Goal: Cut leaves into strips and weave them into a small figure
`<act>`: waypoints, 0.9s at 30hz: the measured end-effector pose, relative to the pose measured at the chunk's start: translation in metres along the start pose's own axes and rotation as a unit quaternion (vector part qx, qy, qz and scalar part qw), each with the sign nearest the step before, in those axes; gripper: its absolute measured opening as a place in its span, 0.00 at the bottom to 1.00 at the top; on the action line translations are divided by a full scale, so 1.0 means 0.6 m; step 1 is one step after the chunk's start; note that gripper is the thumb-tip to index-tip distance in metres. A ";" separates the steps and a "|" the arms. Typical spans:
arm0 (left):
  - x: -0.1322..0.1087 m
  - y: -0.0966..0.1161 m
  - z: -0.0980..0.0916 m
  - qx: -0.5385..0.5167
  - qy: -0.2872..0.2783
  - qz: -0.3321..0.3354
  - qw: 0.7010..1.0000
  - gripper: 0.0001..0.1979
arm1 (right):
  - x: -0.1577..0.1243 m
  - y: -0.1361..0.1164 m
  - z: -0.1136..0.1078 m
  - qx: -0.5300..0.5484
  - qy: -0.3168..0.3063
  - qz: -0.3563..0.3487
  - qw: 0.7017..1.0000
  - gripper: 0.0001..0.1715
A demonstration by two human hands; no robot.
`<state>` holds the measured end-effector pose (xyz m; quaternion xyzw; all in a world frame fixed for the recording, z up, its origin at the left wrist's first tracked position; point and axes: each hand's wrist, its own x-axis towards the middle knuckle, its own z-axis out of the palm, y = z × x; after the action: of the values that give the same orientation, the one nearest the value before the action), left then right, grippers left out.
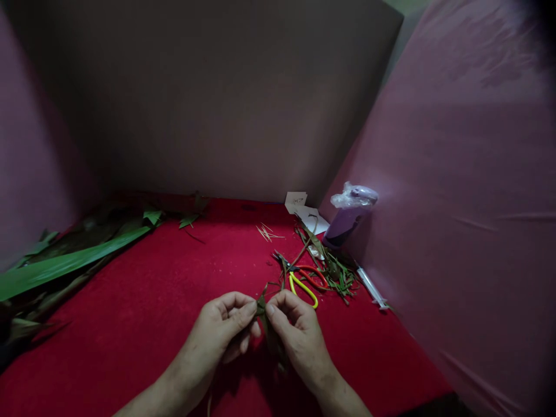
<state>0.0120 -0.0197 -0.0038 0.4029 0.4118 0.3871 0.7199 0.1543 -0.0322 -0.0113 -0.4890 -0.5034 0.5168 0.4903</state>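
Watching remotely, I see the left hand [221,329] and right hand [299,329] pinching a dark-green, strip-like leaf piece [261,307] between them over the red cloth-covered tabletop [174,278]; uneven pulling could tear it, I judge, and a slack pinch could drop it.

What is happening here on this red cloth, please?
A person's left hand and right hand pinch a dark green leaf piece between them, above the red cloth; its exact shape is hard to make out. A cutting tool with red and yellow handles lies just beyond the right hand, near leaf scraps. Long leaves lie at the left.
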 end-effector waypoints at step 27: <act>-0.003 0.007 0.009 0.033 0.049 0.016 0.998 0.12 | -0.006 -0.004 -0.002 -0.081 -0.023 -0.048 0.995 0.11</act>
<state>0.0151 -0.0213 0.0022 0.4133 0.4526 0.4043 0.6789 0.1559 -0.0358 -0.0091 -0.4902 -0.5774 0.4611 0.4623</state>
